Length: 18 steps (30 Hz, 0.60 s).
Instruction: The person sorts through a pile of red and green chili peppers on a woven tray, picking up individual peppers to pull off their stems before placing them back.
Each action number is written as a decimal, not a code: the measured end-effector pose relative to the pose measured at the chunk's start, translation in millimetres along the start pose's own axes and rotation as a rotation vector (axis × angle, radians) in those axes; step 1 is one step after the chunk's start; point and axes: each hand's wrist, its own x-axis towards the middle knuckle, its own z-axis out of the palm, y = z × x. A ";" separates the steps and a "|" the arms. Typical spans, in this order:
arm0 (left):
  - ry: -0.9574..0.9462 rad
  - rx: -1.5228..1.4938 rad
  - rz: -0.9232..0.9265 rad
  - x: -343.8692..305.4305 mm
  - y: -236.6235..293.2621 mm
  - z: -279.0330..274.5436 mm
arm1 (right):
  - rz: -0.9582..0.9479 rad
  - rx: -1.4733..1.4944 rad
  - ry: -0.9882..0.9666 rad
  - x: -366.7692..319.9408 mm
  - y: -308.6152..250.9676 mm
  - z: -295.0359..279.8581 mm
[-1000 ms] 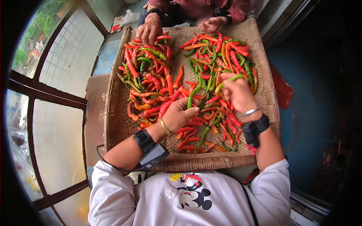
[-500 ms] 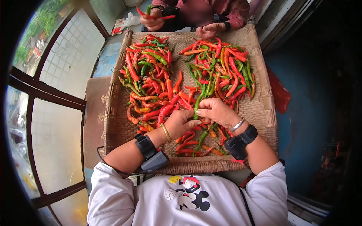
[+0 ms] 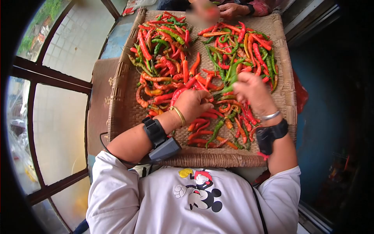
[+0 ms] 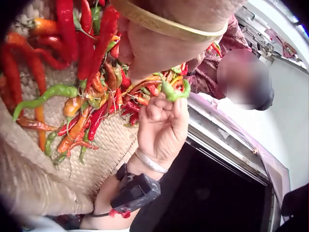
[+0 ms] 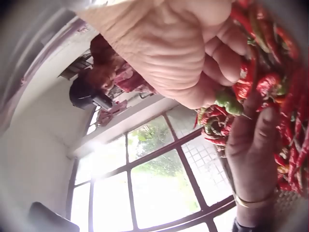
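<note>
No legible txt or nos. anywhere

both forearms stretched forward, left hand (image 3: 194, 104) low and palm down with knuckles bent, right hand (image 3: 253, 91) held higher beside it, thumb and fingertips pinched together

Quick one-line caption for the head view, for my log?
Right hand pinches a curved green chilli above a woven straw tray of red and green chillies; left hand rests on them.
</note>
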 end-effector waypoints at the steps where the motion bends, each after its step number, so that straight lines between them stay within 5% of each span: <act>1: 0.006 0.009 0.010 0.5 -3.8 -1.0 | -0.026 0.035 0.061 0.8 -2.4 -11.4; 5: -0.032 0.108 0.050 0.0 -5.6 -0.6 | -0.101 0.468 0.454 3.5 -3.8 -40.0; 7: -0.060 0.302 0.137 -0.7 -5.9 1.3 | -0.057 0.489 0.457 4.1 7.5 -39.7; 11: -0.105 0.409 0.192 -2.8 -7.8 0.6 | 0.135 0.105 0.017 3.8 16.5 -4.6; 14: -0.168 0.482 0.194 -3.6 1.1 -8.7 | 0.121 -0.049 -0.097 -1.4 14.7 16.3; 16: -0.454 0.715 -0.019 -1.9 18.3 -19.8 | 0.174 -0.078 -0.254 -2.1 16.1 20.7; 18: -0.500 0.750 -0.049 -3.9 10.3 -16.0 | 0.195 -0.068 -0.253 -0.2 24.7 21.2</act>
